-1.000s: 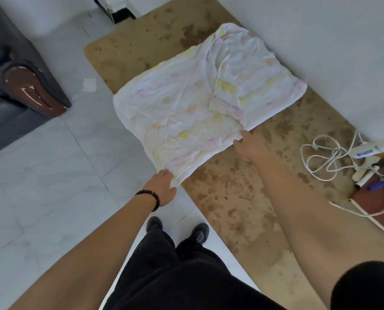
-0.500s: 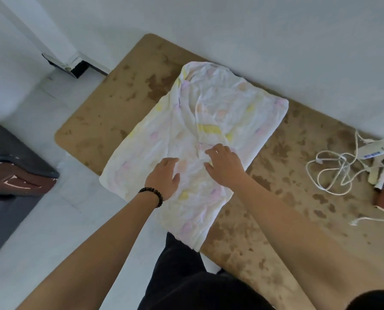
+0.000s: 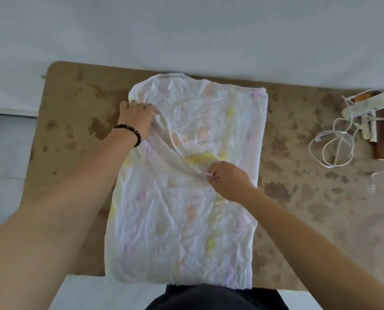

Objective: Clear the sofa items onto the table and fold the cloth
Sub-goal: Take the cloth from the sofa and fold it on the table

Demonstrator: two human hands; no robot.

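1. The cloth [image 3: 186,198] covers the middle of the table [image 3: 79,121], from the far edge to the near edge.
2. Left of the cloth the table is bare, crossed only by the left forearm.
3. Right of the cloth lies a broad bare strip.
4. Farther right, a tangled white cord [image 3: 334,144] and a power strip [image 3: 370,104] block the far right corner.
5. A wall [image 3: 186,30] closes the far side.

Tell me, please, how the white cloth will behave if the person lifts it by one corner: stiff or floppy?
Probably floppy: the cloth is wrinkled all over and bunches where the right hand pinches it. It looks thin and light, since a ridge rises toward the left hand. It would likely sag and unfold.
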